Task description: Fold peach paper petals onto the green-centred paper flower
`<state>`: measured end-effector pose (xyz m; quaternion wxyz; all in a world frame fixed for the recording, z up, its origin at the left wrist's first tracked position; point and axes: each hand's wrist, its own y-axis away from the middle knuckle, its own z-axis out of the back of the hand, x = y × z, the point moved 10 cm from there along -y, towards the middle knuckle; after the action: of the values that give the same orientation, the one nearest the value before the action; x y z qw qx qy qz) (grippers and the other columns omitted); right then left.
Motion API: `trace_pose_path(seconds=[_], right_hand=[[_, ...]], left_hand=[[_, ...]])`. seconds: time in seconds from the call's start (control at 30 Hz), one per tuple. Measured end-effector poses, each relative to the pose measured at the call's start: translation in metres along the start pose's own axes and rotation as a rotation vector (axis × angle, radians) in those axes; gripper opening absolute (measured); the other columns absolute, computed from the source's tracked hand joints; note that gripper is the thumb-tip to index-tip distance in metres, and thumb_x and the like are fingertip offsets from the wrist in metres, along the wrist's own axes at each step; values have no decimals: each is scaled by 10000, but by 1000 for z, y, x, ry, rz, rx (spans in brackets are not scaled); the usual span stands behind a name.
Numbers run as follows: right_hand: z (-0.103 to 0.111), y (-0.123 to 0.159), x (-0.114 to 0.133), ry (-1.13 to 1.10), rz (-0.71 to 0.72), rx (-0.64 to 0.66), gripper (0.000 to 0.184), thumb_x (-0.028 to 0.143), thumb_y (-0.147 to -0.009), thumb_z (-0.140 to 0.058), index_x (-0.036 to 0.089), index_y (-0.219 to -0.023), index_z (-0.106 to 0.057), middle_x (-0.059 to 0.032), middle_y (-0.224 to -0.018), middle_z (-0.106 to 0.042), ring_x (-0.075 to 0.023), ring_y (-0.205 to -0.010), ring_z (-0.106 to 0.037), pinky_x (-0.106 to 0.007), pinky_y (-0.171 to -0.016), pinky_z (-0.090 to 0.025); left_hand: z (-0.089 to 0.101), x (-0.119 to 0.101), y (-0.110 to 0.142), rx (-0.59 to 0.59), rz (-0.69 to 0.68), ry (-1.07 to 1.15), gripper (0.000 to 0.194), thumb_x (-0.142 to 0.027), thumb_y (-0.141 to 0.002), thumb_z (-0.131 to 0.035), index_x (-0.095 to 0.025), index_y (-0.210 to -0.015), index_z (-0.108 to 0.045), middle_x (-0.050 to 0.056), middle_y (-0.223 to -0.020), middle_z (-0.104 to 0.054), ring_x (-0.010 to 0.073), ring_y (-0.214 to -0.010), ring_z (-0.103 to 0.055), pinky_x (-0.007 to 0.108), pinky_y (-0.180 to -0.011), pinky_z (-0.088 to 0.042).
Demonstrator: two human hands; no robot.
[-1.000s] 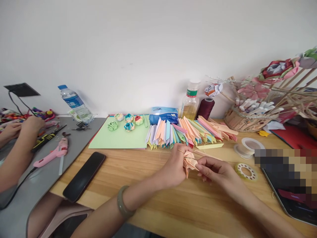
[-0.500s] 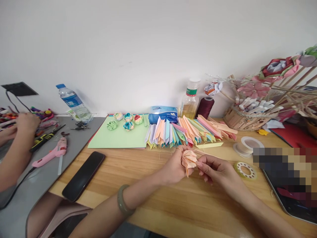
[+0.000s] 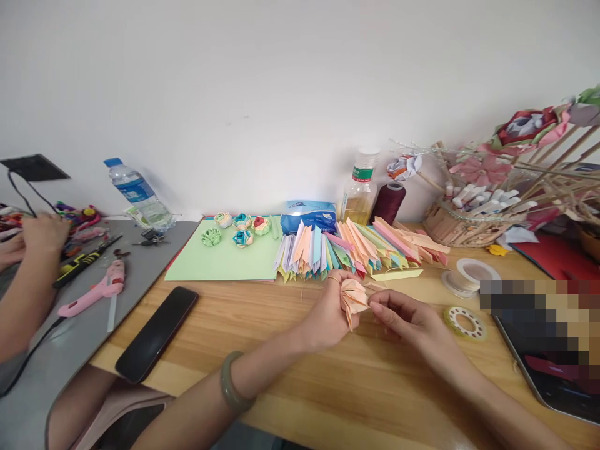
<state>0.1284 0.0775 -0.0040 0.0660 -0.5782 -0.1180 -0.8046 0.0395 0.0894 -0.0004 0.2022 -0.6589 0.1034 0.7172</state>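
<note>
A peach folded-paper flower (image 3: 354, 296), its pleated petals partly fanned, is in my left hand (image 3: 328, 317), whose fingers are closed round its left side and underside. My right hand (image 3: 407, 312) reaches in from the right, thumb and forefinger pinched at the flower's right edge. Just beyond both hands lies a row of folded paper strips (image 3: 307, 253) in many colours. Several finished paper flowers (image 3: 242, 238) rest on a light green paper sheet (image 3: 210, 265) farther left.
Right of my hands are a tape roll (image 3: 465, 322), a spool (image 3: 471, 277) and a tablet (image 3: 548, 381). A phone (image 3: 157, 334) lies left. Another person's hand (image 3: 44, 234) is at the grey mat, near a pink glue gun (image 3: 96, 292). Bottles and maroon thread (image 3: 388, 203) stand behind.
The paper flower has turned a little in my left hand and shifted slightly left. My right fingertips have moved slightly up and left along its edge.
</note>
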Motion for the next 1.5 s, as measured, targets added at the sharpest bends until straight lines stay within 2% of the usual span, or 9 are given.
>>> trace_pose_path(seconds=[0.17, 0.37, 0.63, 0.77, 0.97, 1.1, 1.17, 1.27, 1.5], right_hand=[[-5, -4, -12, -60, -61, 58, 355, 533, -719, -531, 179, -728, -551, 27, -603, -476, -94, -500, -376, -215, -447, -282], [-17, -2, -20, -243, -152, 155, 369, 526, -679, -587, 161, -700, -540, 41, -556, -451, -82, -499, -376, -192, -439, -272], [-11, -3, -17, -322, -87, 80, 337, 478, -667, -628, 159, -636, -523, 42, -574, -470, -62, -462, -389, -198, -435, -247], [-14, -4, -21, -289, -80, 93, 336, 493, -699, -586, 172, -643, -504, 60, -496, -440, -62, -413, -351, -206, -411, -212], [-12, -6, -24, -192, -79, 70, 338, 507, -724, -538, 182, -643, -502, 65, -470, -412, -74, -402, -331, -214, -413, -228], [22, -1, -8, -55, 15, -173, 274, 460, -729, -548, 199, -658, -508, 43, -559, -456, -105, -491, -405, -221, -460, -304], [35, 5, 8, -20, 124, -261, 204, 420, -742, -550, 218, -764, -549, 11, -712, -533, -146, -654, -489, -238, -575, -376], [23, 8, 23, 57, 203, -138, 245, 389, -769, -536, 251, -966, -586, -21, -880, -573, -179, -797, -519, -279, -704, -405], [4, 2, 15, 3, 166, 60, 252, 388, -776, -545, 205, -894, -672, -58, -905, -627, -208, -864, -564, -319, -772, -432]], left_hand=[[7, -16, 3, -106, -184, -282, 416, -47, -624, -511, -194, -973, -338, 49, -956, -348, 157, -870, -391, 285, -758, -354], [3, -22, 5, -99, -264, -337, 417, -63, -638, -526, -200, -984, -339, 57, -969, -332, 169, -887, -382, 302, -759, -358], [-8, 4, 0, 14, 26, 71, 432, -47, -601, -534, -191, -929, -291, -3, -818, -365, 106, -727, -380, 242, -682, -337], [-12, 11, -3, 24, 85, 244, 433, -85, -571, -574, -191, -884, -295, -26, -777, -365, 91, -696, -372, 230, -679, -323], [-6, 13, -4, 3, 136, 285, 431, -56, -516, -570, -187, -852, -334, -36, -762, -385, 80, -673, -373, 209, -637, -315], [3, 24, -2, -21, 284, 318, 456, -25, -477, -554, -189, -856, -363, -42, -746, -444, 70, -645, -417, 197, -598, -329], [-6, 34, 4, 63, 428, 391, 504, -37, -452, -556, -200, -880, -347, -43, -720, -485, 81, -605, -452, 205, -550, -351], [-26, 41, 15, 253, 568, 423, 458, -87, -459, -559, -190, -869, -384, -27, -683, -525, 112, -580, -498, 243, -519, -404], [-43, 17, 16, 505, 415, 318, 167, -141, -565, -582, -134, -732, -586, 14, -773, -579, 127, -747, -521, 256, -700, -411]])
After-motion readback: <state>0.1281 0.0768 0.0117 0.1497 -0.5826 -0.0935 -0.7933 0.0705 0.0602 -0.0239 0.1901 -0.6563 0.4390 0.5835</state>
